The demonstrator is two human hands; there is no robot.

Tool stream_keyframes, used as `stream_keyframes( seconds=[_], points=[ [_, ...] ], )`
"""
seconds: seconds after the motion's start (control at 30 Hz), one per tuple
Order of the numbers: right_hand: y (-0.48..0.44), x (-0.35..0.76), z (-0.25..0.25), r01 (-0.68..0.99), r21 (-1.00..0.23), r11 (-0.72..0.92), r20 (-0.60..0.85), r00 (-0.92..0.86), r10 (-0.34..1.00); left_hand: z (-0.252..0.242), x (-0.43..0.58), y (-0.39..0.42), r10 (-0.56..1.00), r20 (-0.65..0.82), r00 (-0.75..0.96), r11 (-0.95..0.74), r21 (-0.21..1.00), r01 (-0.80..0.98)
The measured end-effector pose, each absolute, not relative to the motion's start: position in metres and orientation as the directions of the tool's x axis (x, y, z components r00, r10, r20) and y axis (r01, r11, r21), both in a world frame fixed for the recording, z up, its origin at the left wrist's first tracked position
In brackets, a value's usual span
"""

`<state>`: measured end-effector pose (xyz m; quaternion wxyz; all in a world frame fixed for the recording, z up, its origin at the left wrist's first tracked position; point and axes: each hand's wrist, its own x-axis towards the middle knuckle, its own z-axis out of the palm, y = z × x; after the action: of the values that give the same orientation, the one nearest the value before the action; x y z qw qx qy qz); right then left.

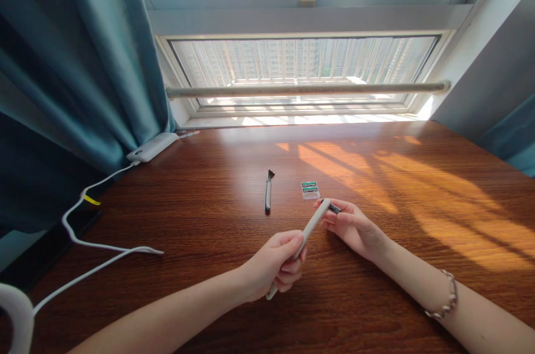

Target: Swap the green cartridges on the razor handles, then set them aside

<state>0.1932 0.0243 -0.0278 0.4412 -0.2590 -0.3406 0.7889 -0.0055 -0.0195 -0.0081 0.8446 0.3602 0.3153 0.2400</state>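
My left hand (278, 262) is closed around the handle of a pale toothbrush (311, 227), which slants up to the right. The bristles point down beside a small black razor head (334, 208). My right hand (351, 226) pinches that razor head between thumb and fingers; whether the bristles touch it I cannot tell. Beyond the hands, a grey-and-black razor handle (268, 192) lies lengthwise on the table. To its right, just past my right fingertips, lies a clear plastic case (310, 195) with green-striped razor cartridges in it.
The brown wooden table (200, 192) runs up to the window (301, 67), with sunlight patches on its right side. At the left, a white power strip (152, 148) lies by the blue curtain (121, 53). Its white cable (100, 245) loops along the table's left side.
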Motion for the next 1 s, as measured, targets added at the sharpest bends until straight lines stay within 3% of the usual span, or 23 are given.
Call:
stream_keyframes(
  seconds=[1.0],
  points=[
    [0.0235, 0.1911, -0.0242, -0.498, -0.799, -0.337, -0.078, -0.471, 0.879, -0.0058, -0.0039, -0.0232, 0.606, -0.353, 0.713, 0.626, 0.764, -0.154]
  ],
)
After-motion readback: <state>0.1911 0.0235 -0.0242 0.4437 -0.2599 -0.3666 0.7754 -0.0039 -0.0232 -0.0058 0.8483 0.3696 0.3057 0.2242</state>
